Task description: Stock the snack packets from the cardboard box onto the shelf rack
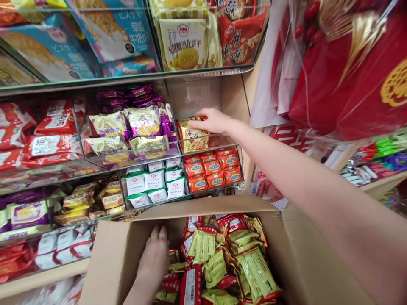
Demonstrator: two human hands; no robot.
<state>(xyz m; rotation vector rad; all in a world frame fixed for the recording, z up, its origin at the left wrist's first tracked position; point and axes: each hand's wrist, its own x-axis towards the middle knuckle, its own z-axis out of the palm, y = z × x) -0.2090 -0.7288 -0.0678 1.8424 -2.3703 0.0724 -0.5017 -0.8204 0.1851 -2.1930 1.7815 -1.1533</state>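
Yellow-and-red packet (194,140) stands in a shelf bin above the box (203,206). We have our right hand (212,120) at its top edge, fingers bent over it; we can't tell if they grip or just touch. Our left hand (155,256) is inside the box, near its left wall, fingers slightly bent; we can't tell if they hold anything. Gold-and-red packs (205,245) lie heaped in the box. Just above the box we see red packs (213,168) and white packs (155,181); above and right of it, a red bag (340,89).
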